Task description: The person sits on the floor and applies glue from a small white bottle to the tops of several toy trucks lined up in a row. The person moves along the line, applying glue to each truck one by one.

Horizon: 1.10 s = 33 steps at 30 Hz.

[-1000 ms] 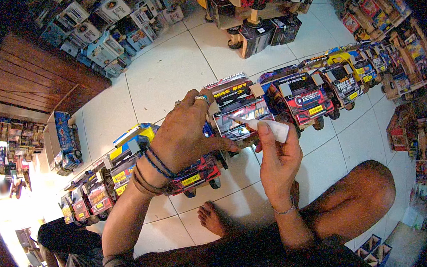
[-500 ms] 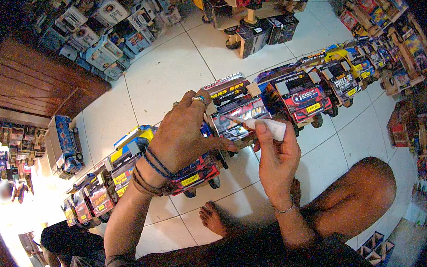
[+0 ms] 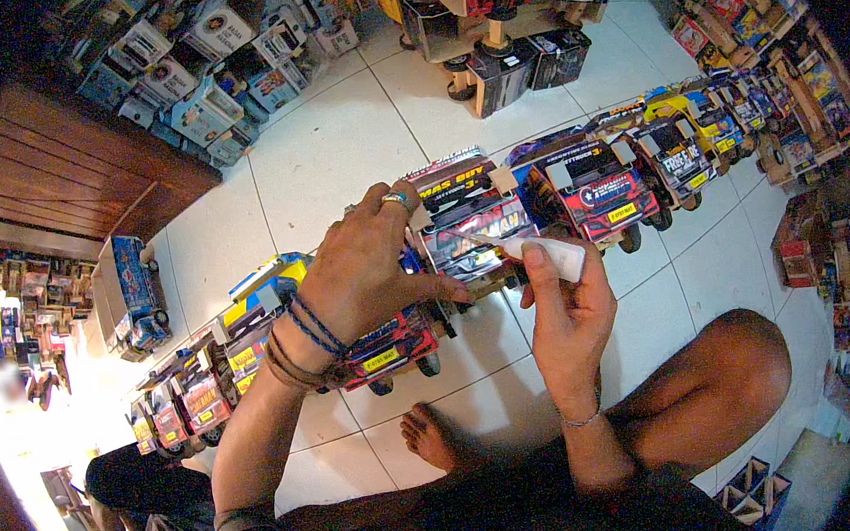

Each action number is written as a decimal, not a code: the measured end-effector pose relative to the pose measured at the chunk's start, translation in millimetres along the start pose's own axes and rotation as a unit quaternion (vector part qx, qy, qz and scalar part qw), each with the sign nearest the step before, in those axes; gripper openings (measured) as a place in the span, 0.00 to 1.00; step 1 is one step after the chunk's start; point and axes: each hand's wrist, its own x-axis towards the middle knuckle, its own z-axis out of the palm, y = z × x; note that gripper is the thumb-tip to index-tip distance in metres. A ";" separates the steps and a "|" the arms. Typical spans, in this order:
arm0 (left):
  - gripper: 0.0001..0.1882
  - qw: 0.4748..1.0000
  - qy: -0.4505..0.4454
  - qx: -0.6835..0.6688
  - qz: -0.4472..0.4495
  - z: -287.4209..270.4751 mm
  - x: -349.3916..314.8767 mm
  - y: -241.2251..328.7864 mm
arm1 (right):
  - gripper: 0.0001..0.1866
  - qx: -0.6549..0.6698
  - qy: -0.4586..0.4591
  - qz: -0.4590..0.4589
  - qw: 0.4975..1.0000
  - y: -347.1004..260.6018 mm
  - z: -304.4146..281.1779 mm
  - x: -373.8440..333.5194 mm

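In the middle of a row of toy trucks, my left hand [image 3: 369,255] is closed around the left side of one with a black and red printed front [image 3: 477,229]. The thumb lies along its lower edge and the fingers reach up its side. My right hand [image 3: 575,329] pinches a small white squeeze bottle [image 3: 559,258] with a narrow nozzle, like a glue bottle. The nozzle points left, over the truck's front; whether it touches cannot be made out. Beneath my left wrist sits a red toy truck [image 3: 392,348], partly covered. To the right stands a red and blue toy truck [image 3: 604,191].
More toy trucks [image 3: 681,155] continue the line both ways on the white tiled floor [image 3: 320,139]. Boxy printed toys [image 3: 217,32] are stacked at the back left, beside a brown wooden panel [image 3: 68,164]. Another person's leg [image 3: 142,477] shows at the lower left.
My right hand has shifted a little right and down, drawing the bottle's nozzle rightward along the truck's front. My left hand keeps its hold on the truck.
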 end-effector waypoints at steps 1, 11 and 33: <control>0.52 1.000 0.003 0.000 0.001 0.1 -0.1 0.2 | 0.09 -0.002 0.000 0.002 1.000 0.2 0.1 -0.1; 0.55 1.000 0.000 0.004 0.001 1.3 0.3 -1.2 | 0.09 -0.002 -0.019 -0.005 1.000 2.6 1.1 0.0; 0.51 1.000 -0.008 -0.001 0.003 -0.2 2.2 -0.6 | 0.10 -0.003 0.006 0.003 1.000 2.4 -5.1 3.2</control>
